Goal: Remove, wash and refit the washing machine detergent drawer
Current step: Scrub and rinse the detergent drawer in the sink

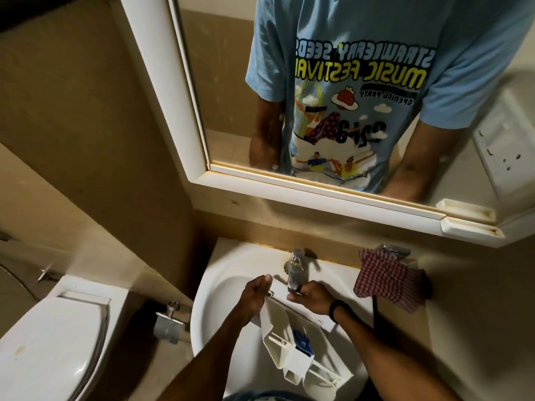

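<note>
Currently: drawer [289, 337] is out of the machine and held over the sink [208, 299], tilted. Its front panel sits up under the tap [295, 270] and its compartments slope down toward the person. A blue insert [302, 341] sits in the middle compartment.

Left hand [256, 293]: fingers curled round the panel's left end, thumb on top, gripping it. Right hand [311, 296]: fingers [293, 297] curled on the panel's right part, directly below the spout. Cannot tell whether they also touch the spout. A dark band [335, 311] is on the right wrist.

Surroundings: a red checked cloth [388, 279] hangs on the wall just right of the sink. A white-framed mirror [162, 82] above reflects the person's blue printed shirt. A toilet [58, 328], lid down, stands to the left, well apart from the sink.
</note>
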